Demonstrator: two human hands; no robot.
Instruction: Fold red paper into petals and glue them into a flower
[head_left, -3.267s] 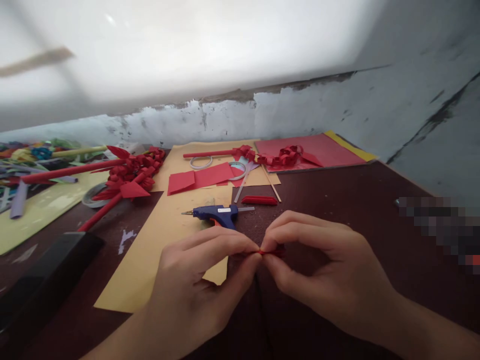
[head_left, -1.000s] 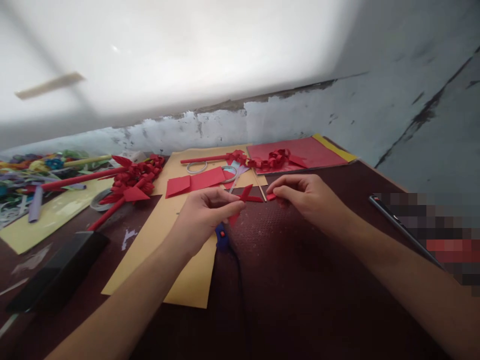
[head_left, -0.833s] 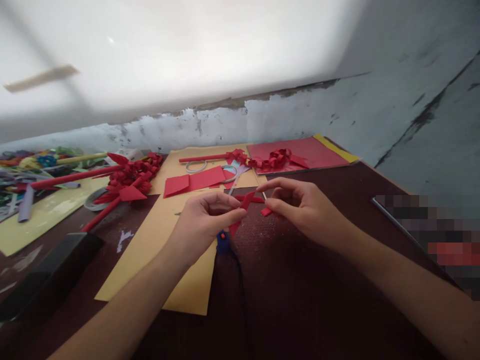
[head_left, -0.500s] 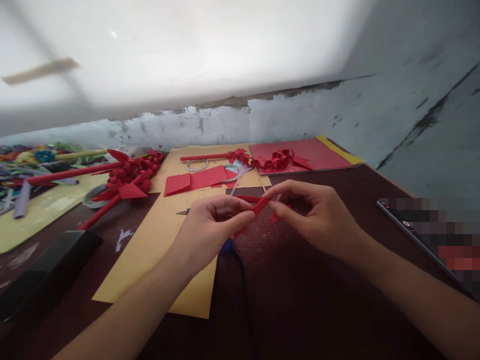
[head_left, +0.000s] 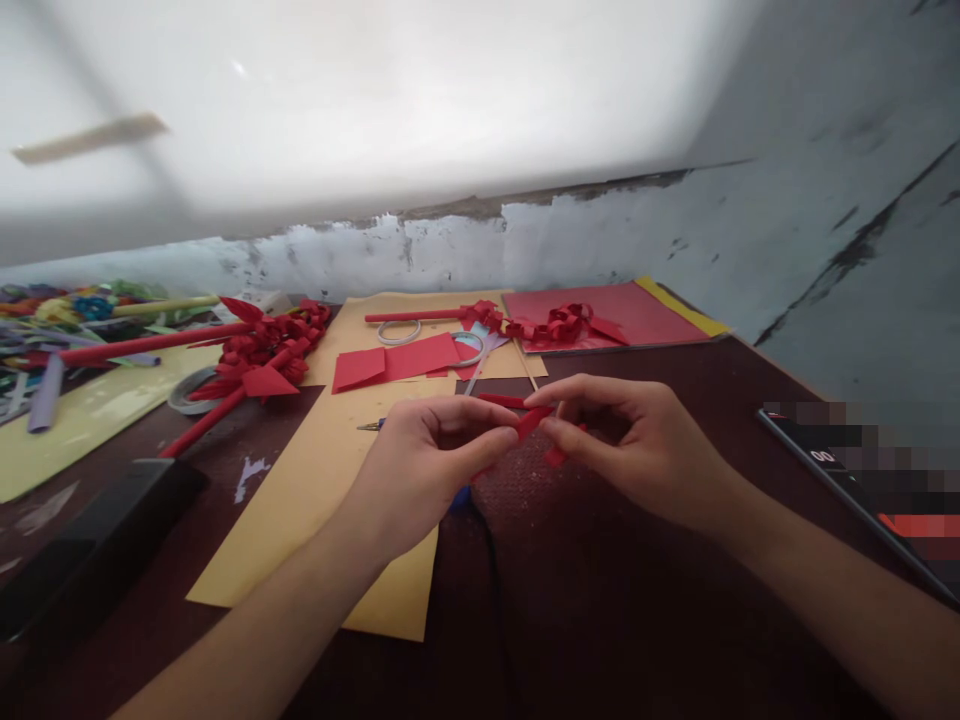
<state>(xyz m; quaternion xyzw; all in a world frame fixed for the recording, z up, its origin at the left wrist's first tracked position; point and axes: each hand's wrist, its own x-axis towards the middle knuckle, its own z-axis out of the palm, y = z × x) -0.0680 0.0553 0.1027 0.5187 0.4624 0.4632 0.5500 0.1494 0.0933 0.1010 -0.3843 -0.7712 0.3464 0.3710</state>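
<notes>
A small red paper strip is pinched between my two hands over the dark table. My left hand grips its left end between thumb and fingers, while my right hand has thumb and forefinger on its right end. More red paper shows just behind the strip and below my right fingertips; whether it is the same piece I cannot tell. Under my left hand lies a blue object, mostly hidden, with a dark cord running toward me. A pen tip pokes out beside my left knuckles.
Folded red paper, tape rings and a curled red paper garland lie behind my hands. Red paper flowers on stems and a black box-like object are at left. A phone stands at right.
The red strip has tilted flatter between my fingertips, and my right hand's fingers have shifted slightly. Both hands stay in nearly the same place; the whole view has moved a little.
</notes>
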